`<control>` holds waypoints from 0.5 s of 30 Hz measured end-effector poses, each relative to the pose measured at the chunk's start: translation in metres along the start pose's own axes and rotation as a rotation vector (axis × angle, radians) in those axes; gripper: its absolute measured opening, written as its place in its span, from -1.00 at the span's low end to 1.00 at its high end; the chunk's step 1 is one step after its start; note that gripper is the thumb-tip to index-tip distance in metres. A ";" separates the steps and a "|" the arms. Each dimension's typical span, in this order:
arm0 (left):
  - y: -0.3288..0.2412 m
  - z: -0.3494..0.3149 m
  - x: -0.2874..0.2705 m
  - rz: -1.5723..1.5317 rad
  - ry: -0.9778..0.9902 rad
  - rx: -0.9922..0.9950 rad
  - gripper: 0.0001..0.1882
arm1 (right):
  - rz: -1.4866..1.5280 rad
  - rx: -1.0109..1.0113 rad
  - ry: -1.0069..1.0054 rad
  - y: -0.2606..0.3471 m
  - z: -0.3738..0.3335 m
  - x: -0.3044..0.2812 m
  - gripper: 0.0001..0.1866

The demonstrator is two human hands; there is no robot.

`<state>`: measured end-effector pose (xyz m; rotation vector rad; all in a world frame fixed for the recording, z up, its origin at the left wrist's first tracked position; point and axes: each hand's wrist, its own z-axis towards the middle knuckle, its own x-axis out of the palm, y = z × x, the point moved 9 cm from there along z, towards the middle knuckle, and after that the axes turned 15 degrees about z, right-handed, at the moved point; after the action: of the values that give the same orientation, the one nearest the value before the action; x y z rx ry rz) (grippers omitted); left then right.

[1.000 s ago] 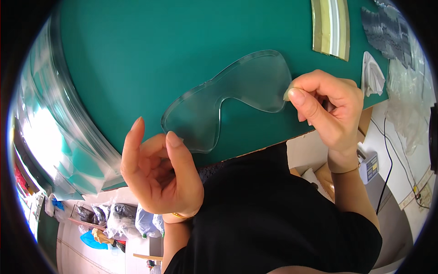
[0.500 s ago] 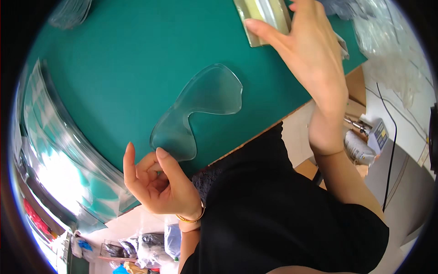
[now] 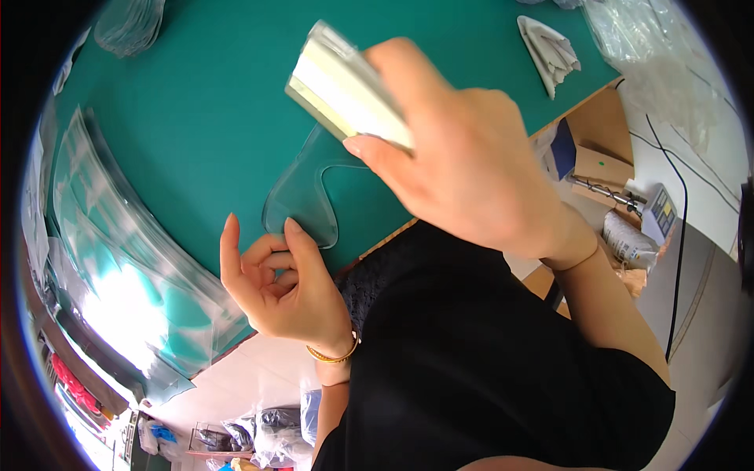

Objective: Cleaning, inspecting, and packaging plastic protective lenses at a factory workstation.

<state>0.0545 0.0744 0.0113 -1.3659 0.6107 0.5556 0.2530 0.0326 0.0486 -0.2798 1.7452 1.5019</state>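
Note:
A clear, curved goggle lens (image 3: pixel 302 200) lies on the green tabletop, its right half hidden behind my right hand and what it carries. My left hand (image 3: pixel 287 286) is at the lens's near left corner. Its thumb rests over the lens edge, the middle fingers curl beneath, and the index finger points up, apart. Above the lens, my right hand (image 3: pixel 479 165) grips a cream-yellow rectangular block (image 3: pixel 345 86) with a pale, see-through edge, thumb on the near side. The block is tilted and blurred, so its exact kind cannot be told.
Large clear plastic sheets (image 3: pixel 149 259) overhang the table's left side. A stack of clear lenses (image 3: pixel 129 27) sits at the far left, a folded grey cloth (image 3: pixel 550 51) at the far right. Beyond the right edge are plastic bags (image 3: pixel 667 86), a cardboard box (image 3: pixel 601 165) and a black cable (image 3: pixel 682 235).
My right hand has come left and nearer with the block lifted off the far right of the table. The cloth there now shows. My left hand stays at the lens corner.

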 end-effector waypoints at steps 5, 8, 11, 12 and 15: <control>-0.002 0.000 0.000 -0.006 -0.006 -0.006 -0.45 | -0.192 0.012 -0.027 -0.007 0.008 -0.013 -0.55; -0.002 0.000 -0.002 0.019 -0.015 -0.001 -0.45 | -0.145 -0.047 -0.040 0.000 0.011 -0.027 -0.74; 0.001 -0.001 -0.002 0.032 -0.008 0.023 -0.46 | -0.025 0.384 0.232 -0.022 0.012 -0.019 -0.55; 0.001 -0.001 -0.001 0.008 -0.009 0.037 -0.46 | -0.050 0.301 0.108 -0.020 0.017 -0.032 -0.60; -0.003 0.000 0.001 -0.014 -0.003 0.040 -0.46 | 0.020 0.073 -0.136 -0.032 0.011 -0.062 -0.64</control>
<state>0.0575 0.0738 0.0126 -1.3305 0.6062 0.5318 0.3178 0.0140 0.0676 -0.1199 1.6944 1.4337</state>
